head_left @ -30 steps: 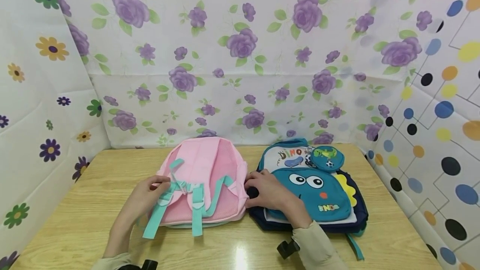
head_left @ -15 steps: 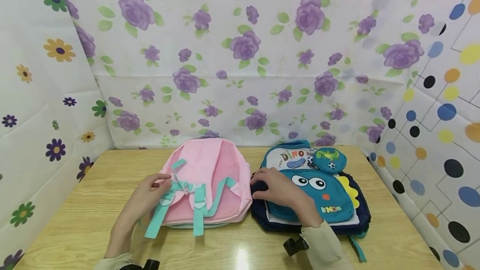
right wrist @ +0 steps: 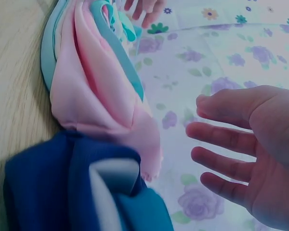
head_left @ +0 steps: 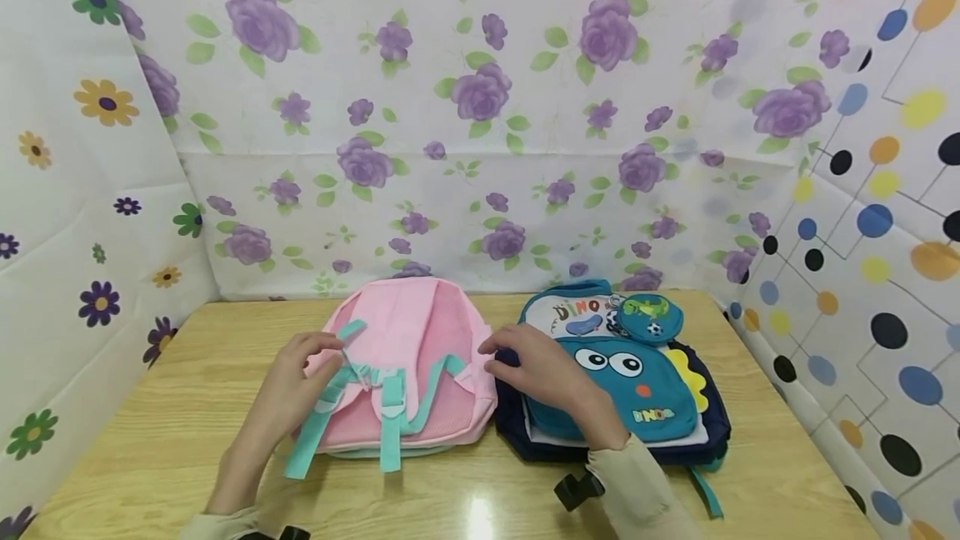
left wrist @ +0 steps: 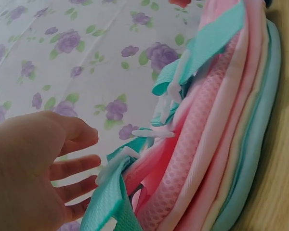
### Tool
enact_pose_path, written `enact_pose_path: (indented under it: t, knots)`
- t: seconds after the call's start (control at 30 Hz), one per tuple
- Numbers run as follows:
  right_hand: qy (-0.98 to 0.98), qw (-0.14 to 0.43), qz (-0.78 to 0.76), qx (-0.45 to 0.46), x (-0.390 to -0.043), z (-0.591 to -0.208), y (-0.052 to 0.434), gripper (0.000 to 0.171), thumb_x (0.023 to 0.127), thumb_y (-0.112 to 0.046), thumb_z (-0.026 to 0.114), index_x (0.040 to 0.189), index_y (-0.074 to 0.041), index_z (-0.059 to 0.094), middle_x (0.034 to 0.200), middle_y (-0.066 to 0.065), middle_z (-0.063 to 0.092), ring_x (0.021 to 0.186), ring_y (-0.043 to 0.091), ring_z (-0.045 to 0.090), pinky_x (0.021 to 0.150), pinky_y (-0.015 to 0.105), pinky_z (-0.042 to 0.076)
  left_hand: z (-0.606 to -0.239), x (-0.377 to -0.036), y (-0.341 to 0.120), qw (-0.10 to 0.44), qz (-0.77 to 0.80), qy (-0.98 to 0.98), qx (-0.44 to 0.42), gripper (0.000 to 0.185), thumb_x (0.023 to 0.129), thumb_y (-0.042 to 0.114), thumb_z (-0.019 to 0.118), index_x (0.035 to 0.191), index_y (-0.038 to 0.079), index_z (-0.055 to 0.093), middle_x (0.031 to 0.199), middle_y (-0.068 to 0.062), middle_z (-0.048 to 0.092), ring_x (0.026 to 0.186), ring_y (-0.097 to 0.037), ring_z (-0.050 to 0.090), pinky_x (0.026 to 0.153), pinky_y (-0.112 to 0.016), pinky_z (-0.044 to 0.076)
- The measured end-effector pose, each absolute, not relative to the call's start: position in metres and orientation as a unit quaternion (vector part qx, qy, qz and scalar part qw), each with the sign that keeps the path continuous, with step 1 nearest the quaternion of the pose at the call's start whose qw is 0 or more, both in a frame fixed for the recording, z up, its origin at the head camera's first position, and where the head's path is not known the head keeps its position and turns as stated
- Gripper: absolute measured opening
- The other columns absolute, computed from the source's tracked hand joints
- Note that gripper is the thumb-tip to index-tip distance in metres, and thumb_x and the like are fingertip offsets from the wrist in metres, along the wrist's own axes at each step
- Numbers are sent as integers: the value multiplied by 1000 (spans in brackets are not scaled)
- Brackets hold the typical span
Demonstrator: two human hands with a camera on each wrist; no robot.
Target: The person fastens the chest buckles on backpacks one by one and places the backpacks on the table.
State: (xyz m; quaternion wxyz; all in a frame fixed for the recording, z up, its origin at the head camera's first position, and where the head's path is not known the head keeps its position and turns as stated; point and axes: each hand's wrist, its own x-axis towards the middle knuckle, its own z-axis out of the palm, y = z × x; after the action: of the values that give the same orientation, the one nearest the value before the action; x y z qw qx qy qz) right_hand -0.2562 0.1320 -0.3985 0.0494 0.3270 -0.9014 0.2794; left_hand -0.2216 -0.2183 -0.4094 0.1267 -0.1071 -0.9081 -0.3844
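Note:
A pink backpack (head_left: 390,315) lies on the table with its back panel and mint-green straps (head_left: 392,432) facing up. My left hand (head_left: 292,382) hovers over its left edge, fingers relaxed and holding nothing; the left wrist view shows the fingers beside the strap buckles (left wrist: 123,159). Over the gap between the two bags is my right hand (head_left: 543,369), its fingers spread and apart from the cloth in the right wrist view. Below that hand lies a teal and navy dinosaur backpack (head_left: 637,407), front up, partly hidden by the hand and forearm.
Both bags rest on a wooden table (head_left: 172,432). A round teal pouch (head_left: 651,317) hangs on the dinosaur backpack's upper right. Behind the table rises a purple-flowered cloth (head_left: 420,107), with patterned side sheets at left and right.
My right hand has let go of the pink backpack's right side and lifted off it. My left hand has risen slightly away from the straps. Both bags lie where they were.

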Motion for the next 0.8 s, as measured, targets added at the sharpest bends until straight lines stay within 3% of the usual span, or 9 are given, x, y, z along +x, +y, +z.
enact_pose_path:
  t: [0.33, 0.57, 0.8]
  knots:
    - [-886, 22, 307, 346, -259, -390, 108, 24, 93, -25, 58, 113, -13, 66, 106, -3, 65, 102, 17, 59, 86, 36, 49, -412, -224, -218, 137, -340, -917, -157, 23, 93, 18, 59, 114, 9, 62, 112, -7, 58, 97, -23, 53, 81, -46, 45]
    - [-889, 32, 297, 346, -261, -389, 86, 20, 92, -26, 59, 110, -19, 66, 104, -8, 64, 98, 12, 58, 84, 28, 49, -411, -226, -217, 117, -315, -923, -189, 21, 92, 15, 59, 112, 10, 62, 108, -4, 60, 90, -14, 53, 79, -40, 47]
    - [-881, 37, 283, 377, -262, -386, 59, 22, 92, -27, 60, 110, -16, 66, 102, -9, 65, 94, 9, 60, 80, 21, 48, -404, -227, -215, 90, -303, -924, -217, 25, 91, 14, 62, 115, 13, 62, 104, 0, 58, 83, -9, 51, 71, -28, 47]
